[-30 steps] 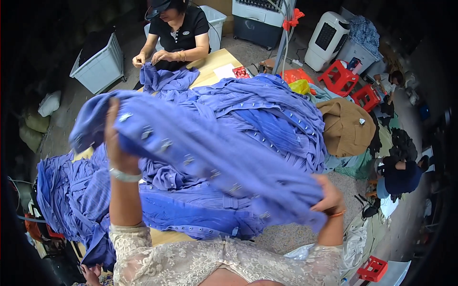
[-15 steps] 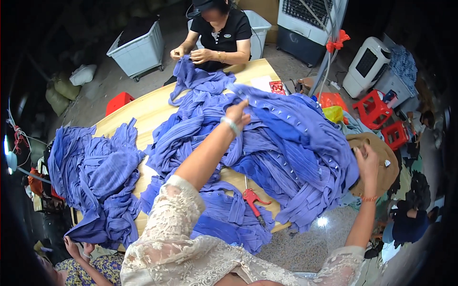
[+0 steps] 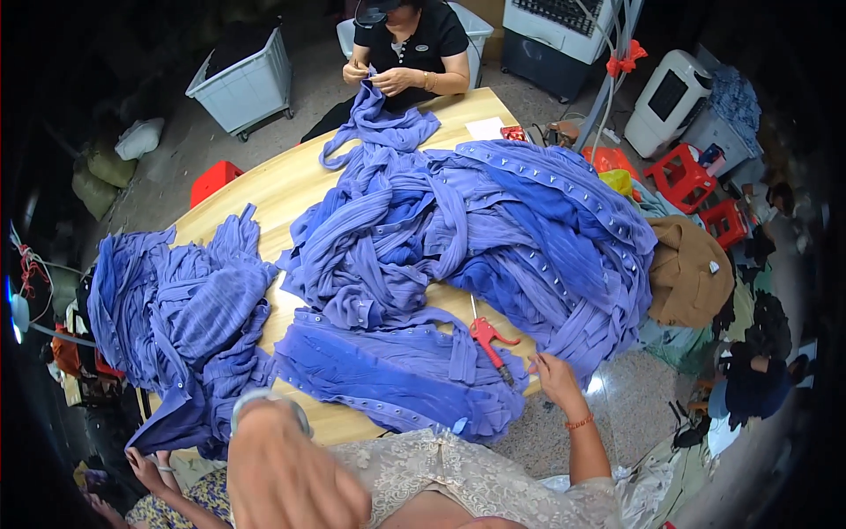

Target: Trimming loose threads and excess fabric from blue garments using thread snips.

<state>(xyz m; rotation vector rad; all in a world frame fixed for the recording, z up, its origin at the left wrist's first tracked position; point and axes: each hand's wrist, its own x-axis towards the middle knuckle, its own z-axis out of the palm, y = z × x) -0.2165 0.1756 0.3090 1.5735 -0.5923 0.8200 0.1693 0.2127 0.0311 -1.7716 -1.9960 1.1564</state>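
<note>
Floor (image 3: 630, 397): bin (image 3: 245, 95), dark cloth (image 3: 242, 50) inside | grip unclear: left hand (image 3: 295, 467); right hand (image 3: 559, 383) beside cardigan (image 3: 383, 370)

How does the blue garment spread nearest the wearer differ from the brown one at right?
Colour: the blue garment is violet-blue; the brown garment is tan-brown.
Pose: the blue garment lies stretched out on the table, while the brown garment is bunched into a rounded heap.
Details: the blue garment shows small fasteners along its near edge; the brown garment shows a small pale patch.
Both are cloth.
</note>
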